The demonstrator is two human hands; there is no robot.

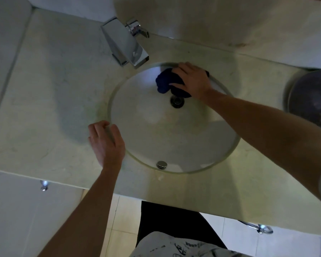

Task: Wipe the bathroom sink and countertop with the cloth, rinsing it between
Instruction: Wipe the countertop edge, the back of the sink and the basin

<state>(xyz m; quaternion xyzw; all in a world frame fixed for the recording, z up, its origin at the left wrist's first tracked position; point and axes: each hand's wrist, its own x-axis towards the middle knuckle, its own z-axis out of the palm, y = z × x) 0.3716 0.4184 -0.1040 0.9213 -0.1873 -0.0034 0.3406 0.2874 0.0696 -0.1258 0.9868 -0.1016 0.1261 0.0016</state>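
Observation:
A round glass sink [148, 138] is set into a pale stone countertop [50, 93]. My right hand [192, 80] presses a dark blue cloth [164, 83] against the far inner wall of the bowl, just above the drain [177, 101]. Most of the cloth lies under my palm and fingers. My left hand [106, 141] rests on the sink's near-left rim, its fingers loosely curved over the glass edge and holding nothing. A chrome square tap [125, 43] stands behind the sink at the back left, and no water runs from it.
A dark round object [312, 101] sits on the countertop at the far right edge. A small chrome overflow cap [161, 164] is at the bowl's near side. Walls close off the back and left. The counter's front edge runs just before my legs.

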